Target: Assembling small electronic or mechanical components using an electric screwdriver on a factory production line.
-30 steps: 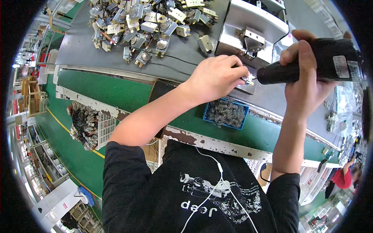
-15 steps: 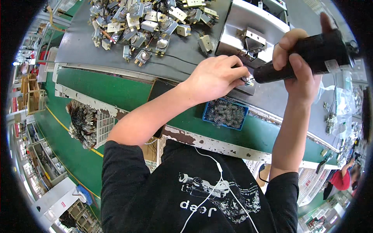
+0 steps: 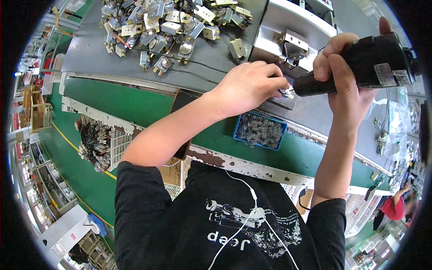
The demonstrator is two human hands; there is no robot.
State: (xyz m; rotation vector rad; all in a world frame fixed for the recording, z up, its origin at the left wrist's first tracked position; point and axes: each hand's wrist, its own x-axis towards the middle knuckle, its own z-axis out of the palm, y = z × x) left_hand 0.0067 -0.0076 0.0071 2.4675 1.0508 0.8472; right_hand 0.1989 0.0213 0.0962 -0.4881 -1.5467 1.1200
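Observation:
My right hand [image 3: 344, 83] is wrapped round a black power screwdriver [image 3: 371, 60], held almost level with its nose pointing left. That nose meets a small metal part [image 3: 287, 93] at the fingertips of my left hand [image 3: 252, 87]. The fingers of my left hand are pinched on this part, hiding most of it. Just beyond them stands a shiny metal fixture [image 3: 270, 42] with a small boxy switch-like unit [image 3: 295, 45] on it. Below my left hand, a blue tray [image 3: 282, 137] holds many small coil springs [image 3: 258, 129].
A heap of small metal switch-like units with wires [image 3: 171, 28] covers the far left of the grey worktop [image 3: 99, 54]. Clear plastic bags [image 3: 400, 117] lie at the right. A crate with bundled parts [image 3: 118, 146] stands left, below the bench. Another person in red [image 3: 393, 208] is far right.
The screwdriver has rolled slightly in my right hand, showing more of its label. My left hand stays at its nose. The whole view has shifted a little.

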